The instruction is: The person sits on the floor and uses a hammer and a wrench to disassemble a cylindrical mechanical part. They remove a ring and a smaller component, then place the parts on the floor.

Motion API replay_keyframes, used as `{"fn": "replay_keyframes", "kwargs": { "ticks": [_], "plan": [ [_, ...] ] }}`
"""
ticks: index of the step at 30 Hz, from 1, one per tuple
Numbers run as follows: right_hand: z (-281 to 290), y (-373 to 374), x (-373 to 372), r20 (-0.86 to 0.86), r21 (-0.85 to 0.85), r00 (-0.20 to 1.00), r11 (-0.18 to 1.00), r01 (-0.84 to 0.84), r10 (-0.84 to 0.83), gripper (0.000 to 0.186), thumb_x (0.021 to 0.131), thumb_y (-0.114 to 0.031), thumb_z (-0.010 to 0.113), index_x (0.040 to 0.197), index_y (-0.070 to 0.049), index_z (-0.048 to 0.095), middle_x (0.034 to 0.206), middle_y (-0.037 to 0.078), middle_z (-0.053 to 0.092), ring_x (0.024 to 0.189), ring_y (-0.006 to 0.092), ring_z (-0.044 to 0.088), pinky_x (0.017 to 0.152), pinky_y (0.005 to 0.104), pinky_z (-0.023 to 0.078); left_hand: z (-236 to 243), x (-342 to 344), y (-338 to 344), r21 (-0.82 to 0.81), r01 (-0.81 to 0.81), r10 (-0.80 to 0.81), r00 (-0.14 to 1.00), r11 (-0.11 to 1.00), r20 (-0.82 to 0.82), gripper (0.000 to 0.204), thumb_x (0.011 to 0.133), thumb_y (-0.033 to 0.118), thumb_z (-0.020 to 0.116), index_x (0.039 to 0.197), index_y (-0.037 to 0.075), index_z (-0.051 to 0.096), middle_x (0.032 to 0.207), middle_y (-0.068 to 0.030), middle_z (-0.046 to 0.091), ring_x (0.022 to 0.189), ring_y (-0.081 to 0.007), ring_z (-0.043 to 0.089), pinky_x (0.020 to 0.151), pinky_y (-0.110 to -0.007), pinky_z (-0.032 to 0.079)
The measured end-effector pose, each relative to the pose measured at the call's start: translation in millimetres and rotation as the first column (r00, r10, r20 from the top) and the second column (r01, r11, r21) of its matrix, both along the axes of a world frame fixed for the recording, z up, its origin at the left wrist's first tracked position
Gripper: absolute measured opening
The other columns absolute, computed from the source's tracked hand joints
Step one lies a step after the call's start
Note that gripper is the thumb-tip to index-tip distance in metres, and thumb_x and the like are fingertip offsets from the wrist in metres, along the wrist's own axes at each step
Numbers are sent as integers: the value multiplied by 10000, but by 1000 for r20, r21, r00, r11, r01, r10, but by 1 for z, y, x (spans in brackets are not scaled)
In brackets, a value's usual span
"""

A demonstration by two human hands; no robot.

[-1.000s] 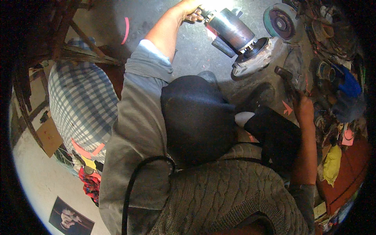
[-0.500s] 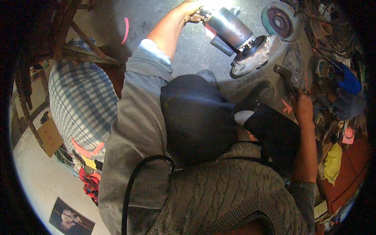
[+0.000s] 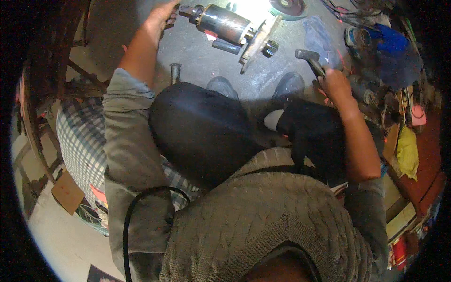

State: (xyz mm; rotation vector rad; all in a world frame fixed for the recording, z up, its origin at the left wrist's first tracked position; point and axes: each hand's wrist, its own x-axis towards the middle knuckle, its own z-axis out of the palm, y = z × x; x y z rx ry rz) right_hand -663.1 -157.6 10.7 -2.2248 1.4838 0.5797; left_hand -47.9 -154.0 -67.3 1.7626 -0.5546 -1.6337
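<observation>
Floor [image 3: 197,66]: grey, scuffed, ahead of me
Light [image 3: 251,5]: a white glare pooling there
Left of me: dark wooden framework [image 3: 86,75], a pale surface [image 3: 58,239] lower down
Right of me: a reddish-brown panel [image 3: 430,145]

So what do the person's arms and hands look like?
The left hand and right hand wear no gloves. The left sleeve is greyish-brown, with a paler rolled cuff; the right sleeve looks dark grey. A black cord curves across the left sleeve.
</observation>
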Motion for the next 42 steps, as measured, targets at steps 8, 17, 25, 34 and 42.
{"fn": "replay_keyframes", "kwargs": {
  "ticks": [8,17,25,34,42],
  "plan": [
    [-14,5,-5,142,-276,979,955,-105,149,157,912,-136,562,934,-18,662,905,265,701,878,469,704,785,549,576,189,-97,-21,-127,90,-41,937,988,346,367,948,445,701,974,83,654,824,-38,604,635,-190,579,552,-379,512],
    [-9,-10,3,-47,-17,999,1000,1,-2,348,901,-288,710,1123,-21,693,1172,253,697,1115,422,668,959,526,539,254,-193,3,-335,140,-111,988,932,106,245,986,330,692,924,110,604,771,5,565,610,-129,560,509,-270,488],
    [-42,-16,-20,34,-102,995,991,-92,95,267,931,-217,623,1090,-17,702,1167,243,701,1117,423,670,969,508,540,164,-173,35,-56,251,-117,625,966,772,615,876,495,738,1286,50,625,1062,-191,692,915,-316,681,732,-423,565],
    [-48,-8,-42,-159,115,987,993,12,6,377,884,-227,726,1176,10,696,1204,272,688,1120,416,681,914,498,558,130,-148,39,140,530,-372,362,837,855,632,855,538,703,1250,44,709,1263,-249,685,1225,-385,637,1065,-449,494],
    [-59,-13,-63,-281,152,950,984,-94,135,395,945,-209,600,1319,-83,617,1269,236,667,1184,427,645,989,543,517,80,-83,26,97,501,-351,442,860,825,755,873,638,626,1266,-3,693,1297,-270,664,1230,-404,631,1061,-458,495]
  ]
}}
